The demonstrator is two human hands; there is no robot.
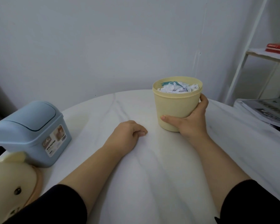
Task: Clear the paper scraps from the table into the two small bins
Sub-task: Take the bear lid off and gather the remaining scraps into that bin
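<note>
Head view: my right hand [193, 120] grips the round pale-yellow plastic bin [176, 104] of white paper scraps [178, 88] at one o'clock.
My left hand [128, 135] rests loosely curled, empty; the lidded blue plastic bin [31, 133] sits at nine o'clock.

I see my left hand [129, 132] lying palm down, its fingers [140, 132] curled under into a loose fist. The left forearm [94, 160] stretches forward, bare up to a black sleeve [55, 206]. My right hand [192, 120] is wrapped in a grip, thumb [170, 119] pointing left, the other fingers bent around the far side. The right forearm is bare too, with its black sleeve [249, 202] near the elbow.
</note>
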